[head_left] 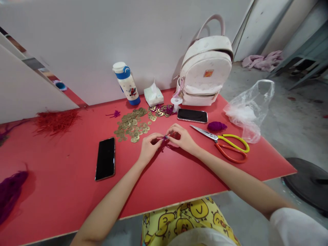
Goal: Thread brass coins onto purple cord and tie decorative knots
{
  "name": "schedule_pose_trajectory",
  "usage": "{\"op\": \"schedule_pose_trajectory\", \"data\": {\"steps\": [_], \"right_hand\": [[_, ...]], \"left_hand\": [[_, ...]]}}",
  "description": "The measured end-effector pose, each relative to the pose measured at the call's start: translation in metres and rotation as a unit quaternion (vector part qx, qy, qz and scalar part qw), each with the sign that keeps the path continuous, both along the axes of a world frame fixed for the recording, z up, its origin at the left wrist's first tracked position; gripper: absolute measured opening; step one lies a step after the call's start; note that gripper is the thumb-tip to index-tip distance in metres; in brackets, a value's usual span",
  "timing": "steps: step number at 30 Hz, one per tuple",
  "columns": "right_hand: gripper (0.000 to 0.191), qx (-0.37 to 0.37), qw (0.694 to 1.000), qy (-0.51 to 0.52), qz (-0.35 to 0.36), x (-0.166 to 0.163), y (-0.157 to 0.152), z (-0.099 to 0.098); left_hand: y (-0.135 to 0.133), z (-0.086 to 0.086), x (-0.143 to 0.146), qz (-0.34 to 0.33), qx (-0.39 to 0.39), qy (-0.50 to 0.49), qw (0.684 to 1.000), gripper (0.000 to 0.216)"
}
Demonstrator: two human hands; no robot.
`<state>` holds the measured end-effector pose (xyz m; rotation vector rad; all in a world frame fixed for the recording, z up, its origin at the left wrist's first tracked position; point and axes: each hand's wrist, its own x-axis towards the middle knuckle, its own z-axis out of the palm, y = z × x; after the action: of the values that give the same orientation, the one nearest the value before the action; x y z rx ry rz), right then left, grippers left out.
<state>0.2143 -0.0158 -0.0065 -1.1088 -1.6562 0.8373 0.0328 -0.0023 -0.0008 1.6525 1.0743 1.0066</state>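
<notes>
My left hand [149, 146] and my right hand [181, 137] meet over the middle of the red table [164, 177], fingertips pinched together on a short purple thread [165, 138]. Strands of that thread hang down to the table between the hands. A heap of brass coins with holes [133, 124] lies just beyond my left hand. More coins tied with purple thread [160, 110] lie farther back. Yellow and orange scissors [225, 143] rest shut to the right of my right hand.
Two black phones lie flat: phone [105, 158] at left, phone [192, 115] behind the hands. A ball of purple thread [216, 126], white spool [176, 102], tissue pack [153, 94], bottle [126, 83], white backpack [205, 68] and plastic bag [249, 109] stand around. Red threads [56, 121] lie far left.
</notes>
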Motion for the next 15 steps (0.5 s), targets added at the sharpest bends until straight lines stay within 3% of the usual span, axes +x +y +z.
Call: {"op": "schedule_pose_trajectory", "data": {"steps": [10,15], "right_hand": [[0.009,0.012,0.998,-0.065,-0.017,0.0,-0.0051,0.0021],[0.004,0.023,0.999,-0.031,-0.022,-0.0011,-0.0036,0.0013]], "left_hand": [[-0.0012,-0.0006,0.0004,-0.003,-0.011,-0.008,1.0,0.01],[-0.0007,-0.0026,0.0002,-0.004,-0.004,-0.003,1.0,0.011]]}}
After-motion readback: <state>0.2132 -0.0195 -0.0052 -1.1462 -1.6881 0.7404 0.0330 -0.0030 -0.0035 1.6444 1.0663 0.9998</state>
